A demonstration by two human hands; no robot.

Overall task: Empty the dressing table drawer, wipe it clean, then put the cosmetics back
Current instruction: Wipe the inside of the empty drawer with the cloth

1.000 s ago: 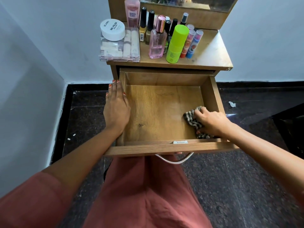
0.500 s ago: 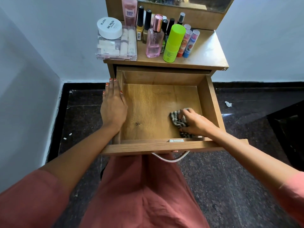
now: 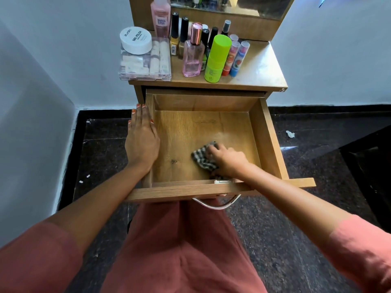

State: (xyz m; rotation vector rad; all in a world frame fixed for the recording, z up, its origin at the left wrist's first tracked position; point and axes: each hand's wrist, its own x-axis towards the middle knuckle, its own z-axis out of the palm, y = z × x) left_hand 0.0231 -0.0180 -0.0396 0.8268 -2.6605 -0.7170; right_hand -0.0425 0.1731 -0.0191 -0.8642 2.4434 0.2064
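The wooden drawer (image 3: 267, 132) stands pulled out with a bare floor inside. My right hand (image 3: 229, 161) presses a checked cloth (image 3: 202, 156) onto the drawer floor near the front, right of the middle. My left hand (image 3: 142, 140) lies flat on the drawer's left wall, fingers together and pointing away from me. The cosmetics stand on the dressing table top (image 3: 264, 68): a pink perfume bottle (image 3: 192, 58), a lime-green tube (image 3: 216, 59), a tall pink bottle (image 3: 160, 15), several nail polishes and lip balms.
A clear plastic case (image 3: 146, 64) with a white jar (image 3: 136, 40) on it sits at the top's left end. A mirror (image 3: 232, 5) rises behind. White walls close the left side and the back. The floor is dark stone, with a dark object (image 3: 370, 166) at right.
My right hand has slid the cloth leftward across the drawer floor, from the right wall toward the middle. My left hand has stayed on the left wall.
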